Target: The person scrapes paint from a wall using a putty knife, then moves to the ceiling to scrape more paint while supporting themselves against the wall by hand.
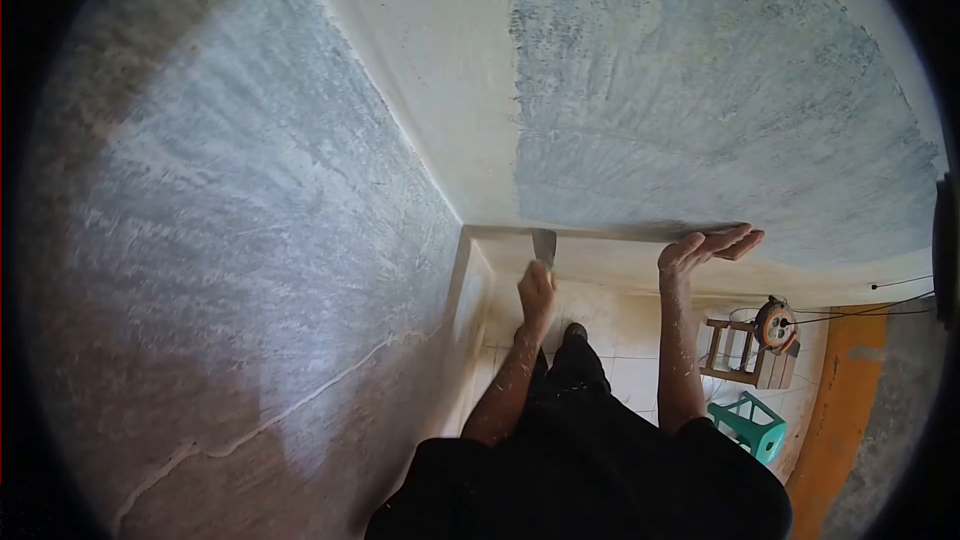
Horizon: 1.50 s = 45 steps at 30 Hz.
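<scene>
Near the wall corner, my left hand (538, 295) is closed round the handle of a scraper (544, 244). The scraper's flat metal blade points at the wall ledge (600, 234), close to its edge; whether they touch is hard to tell. To the right, my right hand (708, 246) lies against the wall at the ledge with its fingers stretched out and nothing in them. White flecks cover both forearms. Above the ledge, the wall (700, 90) has rough grey-blue patches beside a smooth pale strip (430, 60).
A cracked side wall (280, 240) rises at the left. At the lower right are a wooden stool (775, 370), a cable reel (775, 325) with black cords, a green plastic stool (750, 427) and an orange band (835, 390). My feet stand on pale floor tiles (632, 380).
</scene>
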{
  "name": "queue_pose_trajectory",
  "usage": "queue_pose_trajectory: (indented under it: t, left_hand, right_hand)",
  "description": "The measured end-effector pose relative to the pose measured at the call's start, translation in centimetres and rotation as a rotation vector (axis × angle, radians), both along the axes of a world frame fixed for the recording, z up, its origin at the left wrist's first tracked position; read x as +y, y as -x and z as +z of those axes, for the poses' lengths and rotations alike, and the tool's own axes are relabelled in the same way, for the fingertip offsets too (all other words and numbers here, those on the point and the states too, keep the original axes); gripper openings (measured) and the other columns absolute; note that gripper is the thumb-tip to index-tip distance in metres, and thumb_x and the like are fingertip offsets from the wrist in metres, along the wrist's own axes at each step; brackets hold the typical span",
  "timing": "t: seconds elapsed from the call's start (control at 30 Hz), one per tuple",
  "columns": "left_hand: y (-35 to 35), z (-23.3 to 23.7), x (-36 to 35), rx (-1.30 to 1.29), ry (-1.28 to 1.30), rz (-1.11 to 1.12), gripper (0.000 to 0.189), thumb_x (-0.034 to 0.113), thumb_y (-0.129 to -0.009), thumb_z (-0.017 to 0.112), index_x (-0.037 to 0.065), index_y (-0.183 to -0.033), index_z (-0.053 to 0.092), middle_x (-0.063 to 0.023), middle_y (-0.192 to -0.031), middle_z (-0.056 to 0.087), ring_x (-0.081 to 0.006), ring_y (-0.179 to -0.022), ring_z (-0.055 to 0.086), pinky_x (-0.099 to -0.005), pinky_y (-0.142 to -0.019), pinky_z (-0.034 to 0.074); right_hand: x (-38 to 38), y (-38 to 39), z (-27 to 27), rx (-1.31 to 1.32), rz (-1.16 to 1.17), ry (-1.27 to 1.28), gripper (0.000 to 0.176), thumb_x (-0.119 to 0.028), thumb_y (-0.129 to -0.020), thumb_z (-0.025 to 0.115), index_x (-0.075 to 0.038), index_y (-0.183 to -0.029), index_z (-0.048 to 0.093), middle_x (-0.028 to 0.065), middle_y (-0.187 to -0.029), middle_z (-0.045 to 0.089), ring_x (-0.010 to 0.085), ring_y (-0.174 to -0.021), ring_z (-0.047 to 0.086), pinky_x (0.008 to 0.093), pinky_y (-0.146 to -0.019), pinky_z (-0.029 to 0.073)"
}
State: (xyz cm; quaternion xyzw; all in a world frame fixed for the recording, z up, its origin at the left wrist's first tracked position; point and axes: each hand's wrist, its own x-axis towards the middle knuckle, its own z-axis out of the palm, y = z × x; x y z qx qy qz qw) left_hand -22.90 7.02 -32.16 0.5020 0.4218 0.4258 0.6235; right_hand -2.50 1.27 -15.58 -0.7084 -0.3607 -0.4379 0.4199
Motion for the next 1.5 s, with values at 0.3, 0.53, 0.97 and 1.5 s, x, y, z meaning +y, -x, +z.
queue_pose_trajectory:
  t: [0.3,0.53,0.97,1.5]
  left_hand:
    - [-1.6,5.4,-4.8,-0.556,0.902,0.036,0.048,0.060,-0.096,0.035,0.015,-0.101,0.050,0.0037,-0.063,0.045,-0.0090,-0.049,0.043,-0.0242,-0.043,0.037]
    - [-4.7,3.4,-6.1,-0.348,0.531,0.057,0.061,0.061,-0.096,0.031,0.005,-0.108,0.052,0.0031,-0.061,0.043,-0.0079,-0.050,0.044,-0.0244,-0.044,0.036]
    - [-8.4,4.4,-8.4,-0.647,0.722,0.265,0.049,0.058,-0.096,0.039,0.011,-0.099,0.054,0.0039,-0.060,0.041,-0.0064,-0.043,0.036,-0.0220,-0.038,0.030]
    - [-9.0,4.1,-7.7,-0.441,0.240,0.433,0.051,0.034,-0.101,0.044,0.006,-0.143,0.038,0.0070,-0.059,0.036,-0.0002,-0.043,0.030,-0.0173,-0.036,0.027]
  right_hand:
    - [-2.2,0.5,0.1,0.047,0.079,0.075,0.068,-0.048,-0.100,0.023,-0.001,-0.149,0.013,0.0232,-0.151,-0.008,0.0407,-0.142,-0.005,0.0608,-0.111,0.007]
    - [-4.3,-1.1,0.7,-0.107,0.067,0.068,0.059,-0.040,-0.102,0.021,-0.001,-0.146,0.025,0.0271,-0.149,0.010,0.0397,-0.140,0.015,0.0528,-0.111,0.020]
    - [-6.6,-9.1,-1.0,-0.536,-0.067,0.072,0.048,-0.024,-0.098,0.032,0.007,-0.134,0.040,0.0337,-0.141,0.027,0.0460,-0.130,0.027,0.0586,-0.102,0.026]
    - [-6.2,-9.5,-0.9,-0.563,0.054,-0.013,0.047,-0.024,-0.098,0.031,0.006,-0.132,0.043,0.0302,-0.143,0.029,0.0429,-0.135,0.025,0.0568,-0.106,0.024]
